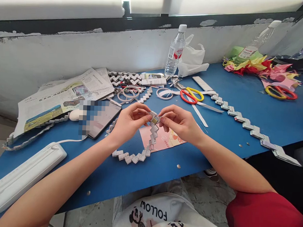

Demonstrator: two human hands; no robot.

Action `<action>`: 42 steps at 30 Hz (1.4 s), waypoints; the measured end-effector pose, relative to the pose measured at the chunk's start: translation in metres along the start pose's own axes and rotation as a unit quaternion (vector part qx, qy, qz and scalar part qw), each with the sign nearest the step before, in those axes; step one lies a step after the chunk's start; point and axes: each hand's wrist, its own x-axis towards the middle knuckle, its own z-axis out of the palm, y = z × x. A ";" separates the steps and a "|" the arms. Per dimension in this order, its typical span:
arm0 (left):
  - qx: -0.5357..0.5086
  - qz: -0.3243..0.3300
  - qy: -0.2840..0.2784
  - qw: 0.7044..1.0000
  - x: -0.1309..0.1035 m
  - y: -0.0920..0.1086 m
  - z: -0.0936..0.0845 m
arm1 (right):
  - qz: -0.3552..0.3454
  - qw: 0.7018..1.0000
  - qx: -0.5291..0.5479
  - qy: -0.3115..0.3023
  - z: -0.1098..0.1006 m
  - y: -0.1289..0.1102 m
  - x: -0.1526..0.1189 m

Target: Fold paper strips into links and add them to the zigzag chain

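Left hand: thumb and fingers pinched tight on end of paper chain. Right hand: fingertips pinched on same end, other side. Chain held up over blue table, rest curling down onto it in loop. Pink card under hands, partly hidden. Behind hands: scissors, red and yellow handles. Left: phone, newspaper. Right: second chain, stretched out long. Near wall: water bottle, white bag just beside.
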 end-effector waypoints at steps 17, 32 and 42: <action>0.001 -0.018 0.002 1.000 -0.002 0.003 0.002 | -0.014 0.998 0.035 -0.046 -0.008 0.002 -0.001; -0.092 -0.109 0.017 0.990 -0.012 0.008 0.013 | 0.054 0.994 0.074 0.053 0.003 0.001 0.006; -0.185 -0.191 -0.005 0.964 -0.007 -0.003 0.010 | 0.062 0.995 0.073 0.011 0.001 0.003 0.006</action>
